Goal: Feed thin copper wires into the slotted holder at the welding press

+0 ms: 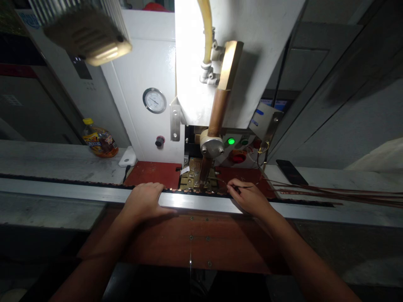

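Note:
A long silver metal rail (185,200) runs across the bench, with a dark toothed strip (47,181) along its far edge. Over the rail's left part my left hand (145,201) is closed, fingers across the top and thumb along the near side. Just right of the machine's copper electrode (205,170), my right hand (247,195) pinches a thin copper-coloured wire (224,182), its wrist close above the rail. The electrode's tip comes down at a brass fixture (190,178) behind the strip; the exact contact is too small to make out.
Several long copper-coloured rods (324,194) lie at the right, near a black phone (291,172). A drink bottle (99,140) and a white box (127,157) stand at the left. Behind are the machine's gauge (154,100) and a lit green button (231,141); a lamp (91,37) hangs above.

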`<state>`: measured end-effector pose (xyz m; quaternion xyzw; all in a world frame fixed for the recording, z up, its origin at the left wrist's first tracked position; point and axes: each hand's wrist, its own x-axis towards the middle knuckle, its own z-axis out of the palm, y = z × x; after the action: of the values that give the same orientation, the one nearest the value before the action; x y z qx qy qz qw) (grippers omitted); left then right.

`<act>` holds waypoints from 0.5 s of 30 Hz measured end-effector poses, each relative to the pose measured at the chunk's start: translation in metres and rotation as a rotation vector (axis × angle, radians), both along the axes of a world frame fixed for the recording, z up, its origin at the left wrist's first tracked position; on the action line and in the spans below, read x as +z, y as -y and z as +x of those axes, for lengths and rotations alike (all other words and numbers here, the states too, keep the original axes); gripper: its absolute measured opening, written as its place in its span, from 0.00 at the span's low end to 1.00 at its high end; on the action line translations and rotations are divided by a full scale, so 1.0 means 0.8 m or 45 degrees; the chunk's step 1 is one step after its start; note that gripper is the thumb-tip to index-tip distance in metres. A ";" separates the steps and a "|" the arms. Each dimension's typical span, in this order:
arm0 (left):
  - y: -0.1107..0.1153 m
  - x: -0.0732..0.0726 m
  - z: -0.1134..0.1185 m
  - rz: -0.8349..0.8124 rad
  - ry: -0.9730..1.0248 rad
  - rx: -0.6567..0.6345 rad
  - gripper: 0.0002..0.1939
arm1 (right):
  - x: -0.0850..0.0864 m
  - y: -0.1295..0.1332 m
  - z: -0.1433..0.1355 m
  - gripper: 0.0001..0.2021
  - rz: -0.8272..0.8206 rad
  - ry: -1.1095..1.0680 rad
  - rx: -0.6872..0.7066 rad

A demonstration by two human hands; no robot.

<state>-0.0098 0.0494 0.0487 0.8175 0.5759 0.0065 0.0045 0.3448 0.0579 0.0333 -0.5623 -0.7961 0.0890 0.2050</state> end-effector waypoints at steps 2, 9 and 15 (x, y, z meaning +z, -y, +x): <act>-0.001 0.000 0.000 -0.007 -0.004 0.006 0.42 | 0.003 -0.001 0.001 0.15 0.022 -0.010 0.012; -0.001 -0.003 -0.001 -0.001 -0.006 0.012 0.42 | 0.016 -0.005 -0.005 0.14 0.056 -0.014 0.000; -0.001 -0.002 0.000 0.007 -0.012 0.015 0.41 | 0.019 -0.009 -0.018 0.13 0.057 0.029 0.015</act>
<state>-0.0098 0.0503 0.0469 0.8142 0.5806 0.0043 -0.0003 0.3303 0.0648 0.0488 -0.5538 -0.8035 0.0660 0.2080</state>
